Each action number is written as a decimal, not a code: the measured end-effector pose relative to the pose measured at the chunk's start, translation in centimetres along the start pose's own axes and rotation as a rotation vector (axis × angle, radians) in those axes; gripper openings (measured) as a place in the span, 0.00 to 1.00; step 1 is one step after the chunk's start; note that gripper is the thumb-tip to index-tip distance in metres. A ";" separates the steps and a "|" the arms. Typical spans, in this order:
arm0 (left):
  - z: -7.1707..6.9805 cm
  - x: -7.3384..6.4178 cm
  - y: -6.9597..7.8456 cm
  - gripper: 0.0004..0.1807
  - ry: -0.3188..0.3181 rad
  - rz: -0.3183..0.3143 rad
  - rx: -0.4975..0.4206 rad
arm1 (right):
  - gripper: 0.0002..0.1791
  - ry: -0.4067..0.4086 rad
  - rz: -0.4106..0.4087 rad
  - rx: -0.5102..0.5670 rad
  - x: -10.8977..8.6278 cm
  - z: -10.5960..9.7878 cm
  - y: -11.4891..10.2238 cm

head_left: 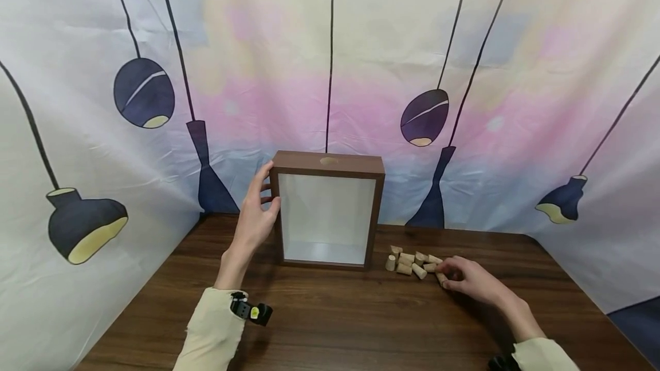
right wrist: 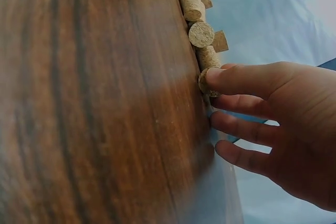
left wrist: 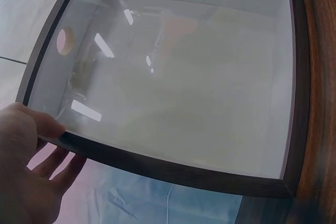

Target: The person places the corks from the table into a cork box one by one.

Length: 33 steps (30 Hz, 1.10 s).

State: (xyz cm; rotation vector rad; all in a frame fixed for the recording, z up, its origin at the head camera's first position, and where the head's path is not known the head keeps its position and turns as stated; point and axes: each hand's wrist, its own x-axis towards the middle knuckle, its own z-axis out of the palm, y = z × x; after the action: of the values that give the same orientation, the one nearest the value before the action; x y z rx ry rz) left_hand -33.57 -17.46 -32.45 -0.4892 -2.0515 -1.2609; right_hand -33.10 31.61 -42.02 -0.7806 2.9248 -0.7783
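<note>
A brown-framed shadow box (head_left: pixel 375 222) with a clear front and white interior stands upright on the wooden table. My left hand (head_left: pixel 256 216) grips its left side near the top, the thumb on the front edge and the fingers round the side. The left wrist view shows a round hole (left wrist: pixel 65 41) in the box's top wall. To the right of the box lies a loose group of corks (head_left: pixel 404 268). At its right end my right hand (head_left: pixel 476 284) pinches one cork (right wrist: pixel 203 83) between thumb and index finger, low at the tabletop. The other right fingers are spread apart.
The dark wooden table (head_left: pixel 330 314) runs back to a printed cloth backdrop (head_left: pixel 289 62) with painted hanging lamps, close behind the box. Another cloth wall (head_left: pixel 62 302) borders the left side. A black device (head_left: pixel 251 309) is strapped to my left wrist.
</note>
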 end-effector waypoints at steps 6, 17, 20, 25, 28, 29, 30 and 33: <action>0.1 -0.1 -0.3 0.42 0.000 -0.002 0.003 | 0.12 0.006 0.030 0.001 0.1 0.1 0.0; 0.2 0.0 -0.4 0.42 0.002 0.004 0.016 | 0.12 0.041 -0.013 -0.031 0.0 -0.2 -0.1; 0.2 0.1 -0.3 0.42 0.000 -0.001 0.017 | 0.11 0.053 -0.045 -0.046 0.0 -0.3 0.2; 0.1 0.1 -0.2 0.42 0.005 0.004 0.025 | 0.11 0.054 -0.073 -0.024 0.0 -0.4 0.3; 0.1 0.0 -0.1 0.42 0.011 0.006 0.028 | 0.12 0.035 -0.055 0.007 -0.1 -0.4 0.2; 0.1 0.0 -0.1 0.42 0.014 0.006 0.029 | 0.12 0.030 -0.050 0.013 -0.1 -0.4 0.1; 0.2 0.0 -0.1 0.43 0.014 0.007 0.029 | 0.13 0.029 -0.041 0.015 -0.1 -0.4 0.0; 0.2 0.0 0.0 0.42 0.009 0.008 0.025 | 0.12 0.044 -0.038 0.005 0.0 -0.5 -0.2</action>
State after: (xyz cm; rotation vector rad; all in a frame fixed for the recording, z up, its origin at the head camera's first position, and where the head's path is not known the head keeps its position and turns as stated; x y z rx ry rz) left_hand -33.63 -17.24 -32.51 -0.4788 -2.0536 -1.2287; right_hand -33.02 31.68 -41.49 -0.8311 2.9532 -0.8162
